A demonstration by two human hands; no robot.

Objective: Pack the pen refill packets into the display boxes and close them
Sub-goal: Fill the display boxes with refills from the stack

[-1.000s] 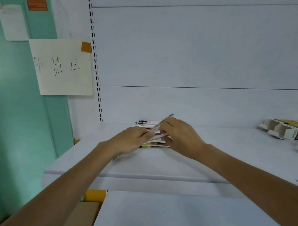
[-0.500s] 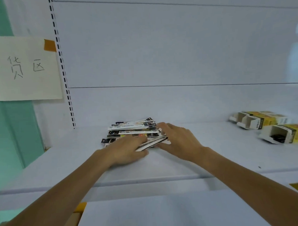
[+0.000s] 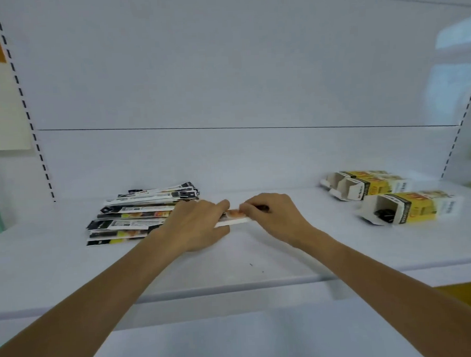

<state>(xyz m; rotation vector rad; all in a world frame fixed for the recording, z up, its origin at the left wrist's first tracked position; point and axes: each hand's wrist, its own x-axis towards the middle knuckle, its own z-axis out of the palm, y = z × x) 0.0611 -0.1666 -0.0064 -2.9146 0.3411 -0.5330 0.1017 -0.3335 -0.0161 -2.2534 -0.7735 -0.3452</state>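
Note:
A loose pile of pen refill packets lies on the white shelf, left of centre. Both hands hold a small bundle of packets just right of the pile. My left hand grips its left end and my right hand pinches its right end. Three yellow and white display boxes lie on their sides at the right, open ends facing me: two at the back and one nearer with something dark inside.
A white back panel with slotted uprights rises behind the shelf. A paper note with orange tape hangs at the far left. A lower white surface lies below the shelf's front edge.
The view has swung right, bringing the display boxes into sight. Both hands have drawn a bundle of packets away from the pile, to its right.

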